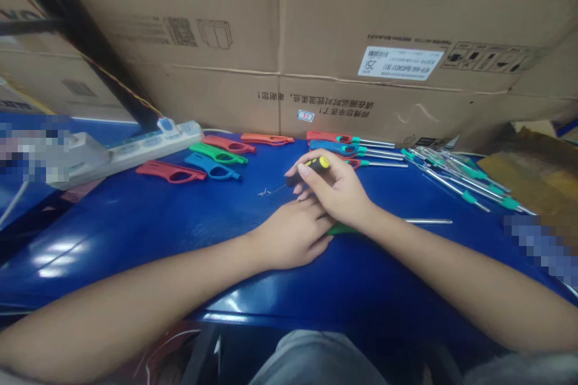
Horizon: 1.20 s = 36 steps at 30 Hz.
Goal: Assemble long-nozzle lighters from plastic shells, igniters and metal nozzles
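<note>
My right hand (336, 192) is closed round a small screwdriver (311, 167) with a black and yellow handle, its tip pointing left toward a few tiny metal bits (264, 193) on the blue table (135, 222). My left hand (291, 234) lies under and in front of it, pressing down on a green lighter body (343, 229) whose metal tube (428, 221) sticks out to the right. The left fingers are mostly hidden beneath the right hand.
Several coloured plastic lighter shells (212, 156) lie at the back left, assembled lighters (352, 147) in the middle, loose metal tubes with teal ends (460, 180) at right. A white power strip (135, 147) sits left. Large cardboard boxes (316, 42) wall the back.
</note>
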Each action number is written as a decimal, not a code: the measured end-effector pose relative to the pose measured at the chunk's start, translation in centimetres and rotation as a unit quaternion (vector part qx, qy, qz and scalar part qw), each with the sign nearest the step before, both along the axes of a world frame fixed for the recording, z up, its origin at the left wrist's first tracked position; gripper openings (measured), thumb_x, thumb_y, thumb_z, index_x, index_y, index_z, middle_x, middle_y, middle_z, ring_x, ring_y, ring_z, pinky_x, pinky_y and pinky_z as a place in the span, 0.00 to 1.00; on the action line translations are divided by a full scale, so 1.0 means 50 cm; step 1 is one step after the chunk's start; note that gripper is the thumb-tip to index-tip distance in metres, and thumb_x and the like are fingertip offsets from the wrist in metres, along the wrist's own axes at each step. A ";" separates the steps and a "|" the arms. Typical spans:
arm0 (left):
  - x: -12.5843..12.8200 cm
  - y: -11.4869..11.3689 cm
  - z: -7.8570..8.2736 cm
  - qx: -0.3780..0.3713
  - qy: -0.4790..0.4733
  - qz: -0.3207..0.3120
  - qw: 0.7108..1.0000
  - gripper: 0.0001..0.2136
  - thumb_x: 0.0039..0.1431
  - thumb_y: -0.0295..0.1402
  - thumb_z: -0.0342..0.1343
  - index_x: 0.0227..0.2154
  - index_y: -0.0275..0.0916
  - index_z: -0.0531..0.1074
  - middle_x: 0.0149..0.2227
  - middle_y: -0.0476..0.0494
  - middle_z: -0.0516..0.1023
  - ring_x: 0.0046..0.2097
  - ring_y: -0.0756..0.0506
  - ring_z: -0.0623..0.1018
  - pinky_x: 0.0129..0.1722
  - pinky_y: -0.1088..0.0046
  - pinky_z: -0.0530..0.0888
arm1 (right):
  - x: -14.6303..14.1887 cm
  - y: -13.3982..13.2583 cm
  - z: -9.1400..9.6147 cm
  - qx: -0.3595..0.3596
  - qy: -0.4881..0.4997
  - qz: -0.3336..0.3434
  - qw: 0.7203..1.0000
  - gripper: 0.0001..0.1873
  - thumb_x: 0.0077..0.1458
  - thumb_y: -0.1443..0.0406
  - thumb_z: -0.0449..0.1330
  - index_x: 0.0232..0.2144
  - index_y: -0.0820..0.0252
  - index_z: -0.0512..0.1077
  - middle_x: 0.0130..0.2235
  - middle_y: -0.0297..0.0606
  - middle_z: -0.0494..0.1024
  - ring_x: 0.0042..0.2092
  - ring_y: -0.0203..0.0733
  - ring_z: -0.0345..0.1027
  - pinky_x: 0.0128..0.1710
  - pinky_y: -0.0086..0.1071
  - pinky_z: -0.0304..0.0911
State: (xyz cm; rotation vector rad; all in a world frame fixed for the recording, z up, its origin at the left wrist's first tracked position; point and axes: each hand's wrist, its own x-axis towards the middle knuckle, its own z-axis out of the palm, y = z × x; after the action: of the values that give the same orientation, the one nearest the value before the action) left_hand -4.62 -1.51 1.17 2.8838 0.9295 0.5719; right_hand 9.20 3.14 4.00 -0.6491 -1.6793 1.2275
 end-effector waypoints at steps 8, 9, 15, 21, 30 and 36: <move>-0.001 0.001 -0.002 0.003 -0.006 -0.003 1.000 0.11 0.66 0.32 0.56 0.47 0.34 0.78 0.48 0.34 0.81 0.53 0.36 0.78 0.55 0.55 0.76 | 0.004 0.002 -0.013 0.039 -0.017 0.013 0.999 0.11 0.65 0.56 0.63 0.41 0.56 0.72 0.42 0.37 0.81 0.35 0.35 0.76 0.36 0.31 0.75; -0.001 0.001 -0.001 0.002 -0.005 -0.003 1.000 0.11 0.66 0.32 0.56 0.46 0.34 0.78 0.48 0.34 0.81 0.52 0.36 0.78 0.55 0.56 0.76 | 0.005 0.002 -0.010 0.035 -0.011 0.013 0.999 0.11 0.65 0.55 0.63 0.41 0.56 0.72 0.41 0.37 0.81 0.34 0.35 0.76 0.35 0.31 0.75; 0.001 0.001 0.008 -0.032 0.021 -0.003 0.999 0.17 0.70 0.34 0.51 0.56 0.34 0.74 0.52 0.37 0.79 0.50 0.36 0.77 0.52 0.55 0.77 | 0.019 0.005 0.035 0.024 0.057 -0.018 0.998 0.14 0.63 0.52 0.64 0.40 0.56 0.71 0.40 0.35 0.82 0.31 0.34 0.76 0.32 0.30 0.77; 0.001 0.000 0.012 -0.043 0.036 0.004 0.998 0.19 0.70 0.35 0.50 0.58 0.33 0.73 0.52 0.37 0.78 0.49 0.37 0.76 0.51 0.56 0.78 | 0.030 0.022 0.048 0.003 0.055 -0.007 0.998 0.15 0.62 0.53 0.65 0.39 0.57 0.71 0.39 0.35 0.82 0.32 0.34 0.78 0.32 0.29 0.77; 0.001 0.003 0.012 -0.062 0.025 -0.003 0.998 0.18 0.70 0.34 0.51 0.58 0.34 0.73 0.56 0.37 0.77 0.56 0.36 0.74 0.59 0.56 0.73 | 0.023 0.017 0.014 -0.001 0.014 0.002 1.000 0.14 0.62 0.53 0.65 0.39 0.57 0.72 0.40 0.36 0.83 0.33 0.34 0.78 0.36 0.30 0.76; 0.006 -0.012 0.017 -0.075 0.058 0.057 0.994 0.19 0.72 0.36 0.48 0.62 0.40 0.69 0.55 0.40 0.76 0.52 0.36 0.74 0.50 0.53 0.76 | 0.044 0.019 0.046 0.015 0.076 -0.052 0.996 0.13 0.62 0.54 0.65 0.38 0.57 0.73 0.38 0.35 0.83 0.30 0.34 0.77 0.33 0.31 0.76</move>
State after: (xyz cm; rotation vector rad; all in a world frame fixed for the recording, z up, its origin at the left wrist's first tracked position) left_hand -4.31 -2.14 2.04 2.7668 1.1086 0.3289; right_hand 11.40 4.08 6.29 -0.6026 -1.5155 1.1470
